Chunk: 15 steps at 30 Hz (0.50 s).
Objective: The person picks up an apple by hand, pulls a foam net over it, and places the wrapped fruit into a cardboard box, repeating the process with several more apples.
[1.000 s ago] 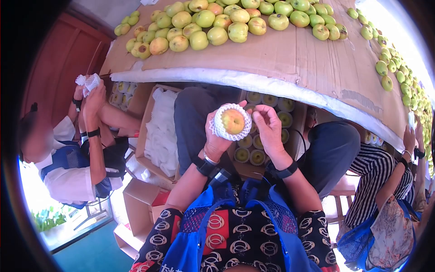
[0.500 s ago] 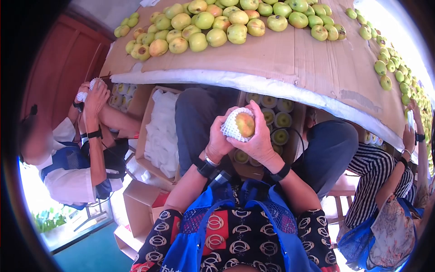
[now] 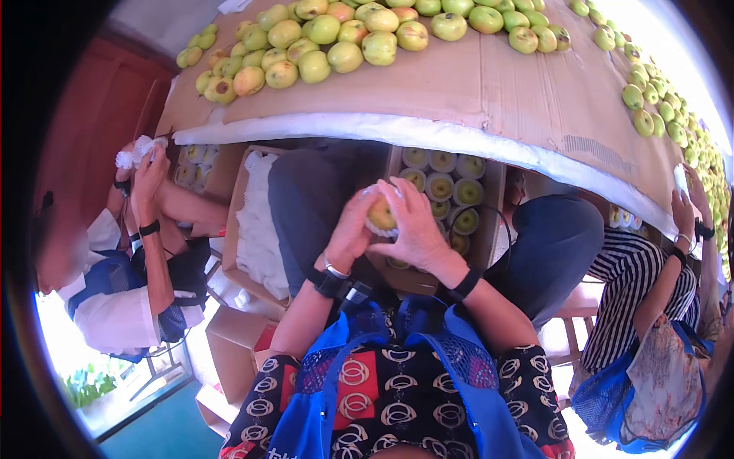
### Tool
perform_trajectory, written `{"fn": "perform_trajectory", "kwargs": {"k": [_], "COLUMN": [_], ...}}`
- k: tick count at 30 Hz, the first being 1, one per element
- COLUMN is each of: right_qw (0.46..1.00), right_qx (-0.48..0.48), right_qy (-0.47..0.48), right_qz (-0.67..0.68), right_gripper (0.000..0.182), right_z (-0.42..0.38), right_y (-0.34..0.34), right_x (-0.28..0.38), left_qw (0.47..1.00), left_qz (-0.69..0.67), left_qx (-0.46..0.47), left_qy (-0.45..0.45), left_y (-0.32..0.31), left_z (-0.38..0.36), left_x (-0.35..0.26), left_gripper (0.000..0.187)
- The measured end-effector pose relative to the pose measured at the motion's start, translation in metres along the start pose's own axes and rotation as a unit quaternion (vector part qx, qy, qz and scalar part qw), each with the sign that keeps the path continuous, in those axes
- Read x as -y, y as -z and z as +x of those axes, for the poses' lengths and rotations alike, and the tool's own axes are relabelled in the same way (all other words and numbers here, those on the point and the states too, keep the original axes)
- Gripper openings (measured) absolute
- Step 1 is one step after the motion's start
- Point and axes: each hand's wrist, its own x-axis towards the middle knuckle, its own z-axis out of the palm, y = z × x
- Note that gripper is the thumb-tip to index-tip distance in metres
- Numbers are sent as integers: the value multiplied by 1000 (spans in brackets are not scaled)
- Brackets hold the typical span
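Note:
A yellow-green apple (image 3: 380, 213) with a reddish blush sits in a white foam net sleeve between my two hands, above my lap. My left hand (image 3: 350, 232) is wrapped round its left side. Curved over the top and right side of the apple are the fingers of my right hand (image 3: 415, 223), with its thumb below near the sleeve's edge. The hands hide much of the sleeve. Just beyond them, between my knees, a cardboard box (image 3: 495, 187) holds rows of sleeved apples (image 3: 440, 186).
A cardboard-covered table (image 3: 451, 99) with a white edge spans the front, bearing piles of apples (image 3: 313, 46). Left of my knee is a box of white foam nets (image 3: 260, 222). People sit on both sides; the left person's hands (image 3: 145, 164) hold white netting.
The apple in my hands has shifted slightly left and turned. The foam net now shows mostly low on the apple, and my right fingers have moved over its top. The view has shifted slightly.

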Motion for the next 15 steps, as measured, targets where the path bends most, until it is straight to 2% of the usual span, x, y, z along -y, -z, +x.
{"fn": "perform_trajectory", "kwargs": {"k": [1,3,4,5,7,8,13,15], "right_qw": [1000,994,990,990,966,967,949,965], "right_qx": [-2,-59,-78,-80,-37,-41,-3,-25], "right_qy": [-3,-33,-38,-39,-84,-79,-131,-140], "right_qz": [-1,85,109,110,241,239,285,220], "right_gripper": [91,83,70,70,59,53,54,58], "right_z": [-2,-5,-6,-9,-11,-15,-34,-37], "right_y": [-3,-12,-18,-23,-30,-32,-42,-46], "right_x": [3,8,7,4,4,7,17,15], "left_qw": [1000,999,999,999,997,995,990,986], "left_qz": [1,-29,-27,-26,-25,-43,-95,-106], "left_qx": [2,-30,-33,-33,-67,-81,-93,-80], "left_qy": [3,18,10,12,24,23,48,104], "left_y": [3,4,1,3,10,10,12,15], "left_z": [-2,-11,-16,-20,-32,-38,-54,-54], "left_x": [-3,-10,-13,-12,-7,-2,4,6], "left_gripper": [32,26,26,26,29,33,36,36]}}
